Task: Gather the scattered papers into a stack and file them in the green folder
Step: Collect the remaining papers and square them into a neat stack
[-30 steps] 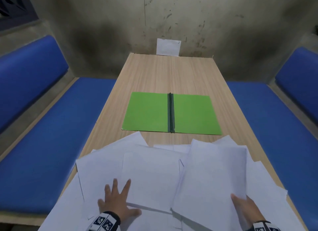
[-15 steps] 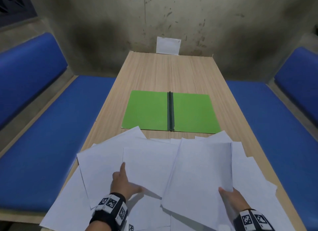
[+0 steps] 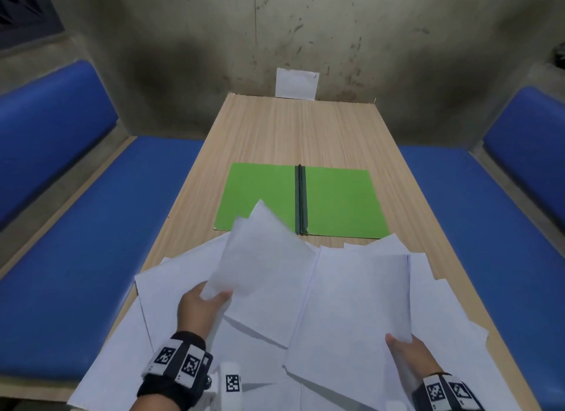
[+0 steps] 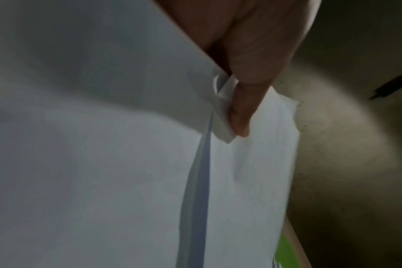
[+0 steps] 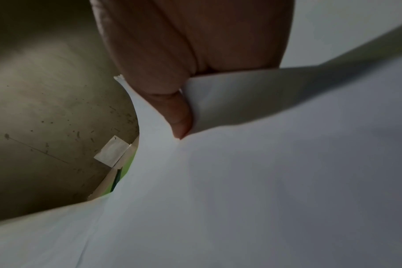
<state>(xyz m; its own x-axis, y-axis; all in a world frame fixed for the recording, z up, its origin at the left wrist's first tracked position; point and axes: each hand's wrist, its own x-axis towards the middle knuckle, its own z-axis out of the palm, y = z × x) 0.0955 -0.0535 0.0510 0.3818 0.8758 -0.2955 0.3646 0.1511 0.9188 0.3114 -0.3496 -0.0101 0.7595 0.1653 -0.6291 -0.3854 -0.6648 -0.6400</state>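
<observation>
Several white papers [image 3: 171, 291] lie scattered over the near end of the wooden table [image 3: 299, 129]. My left hand [image 3: 201, 303] pinches a lifted sheet [image 3: 263, 257] by its near corner; the sheet tilts up over the left half of the green folder [image 3: 339, 202], which lies open and flat at mid-table. In the left wrist view the thumb [image 4: 243, 108] presses on that sheet [image 4: 252, 172]. My right hand [image 3: 409, 358] pinches a thin stack of sheets [image 3: 354, 306] at its near right corner; the right wrist view shows the thumb [image 5: 177, 112] on that stack [image 5: 241, 190].
A small white card [image 3: 296, 83] leans on the stained wall at the table's far end. Blue padded benches [image 3: 91, 227] run along both sides of the table. Bare wood lies between the folder and the far edge.
My left hand went from pressing flat on the papers to pinching one sheet and lifting it up towards the folder. The right hand's stack shifted slightly left.
</observation>
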